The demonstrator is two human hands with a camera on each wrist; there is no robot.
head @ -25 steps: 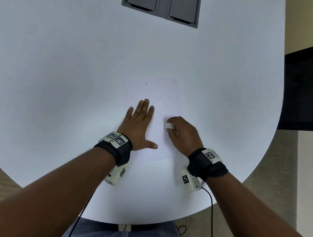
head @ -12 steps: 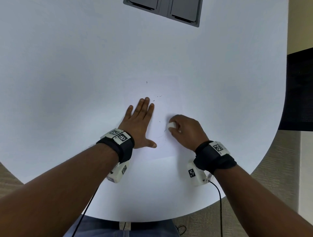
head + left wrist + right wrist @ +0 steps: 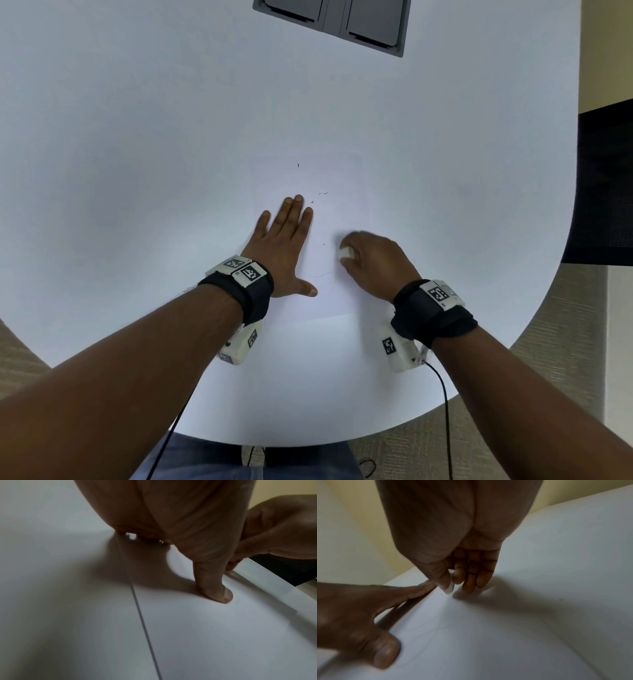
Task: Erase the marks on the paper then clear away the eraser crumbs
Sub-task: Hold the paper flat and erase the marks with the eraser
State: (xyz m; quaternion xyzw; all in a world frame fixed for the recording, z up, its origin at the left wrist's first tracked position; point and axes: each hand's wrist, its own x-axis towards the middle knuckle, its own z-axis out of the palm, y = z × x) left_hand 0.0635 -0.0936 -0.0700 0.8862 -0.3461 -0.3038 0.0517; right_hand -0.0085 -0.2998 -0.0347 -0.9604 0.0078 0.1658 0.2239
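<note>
A white sheet of paper [image 3: 329, 219] lies on the white table, with faint pencil curves near its lower middle [image 3: 322, 274] and small dark eraser crumbs [image 3: 322, 193] above my left fingers. My left hand [image 3: 286, 240] lies flat on the paper's left part, fingers straight, thumb spread; its thumb [image 3: 216, 588] presses the sheet. My right hand [image 3: 370, 263] pinches a small white eraser [image 3: 345, 254] between thumb and fingers, its tip [image 3: 450, 586] down on the paper. Faint pencil lines [image 3: 436, 628] run below the eraser.
The round white table [image 3: 137, 137] has its edge close to my body and to the right. A grey panel with two flaps [image 3: 335, 24] sits in the table at the far middle. Cables hang from both wrist cameras.
My right hand with the eraser has shifted slightly right and up across the paper. My left hand has stayed flat in place.
</note>
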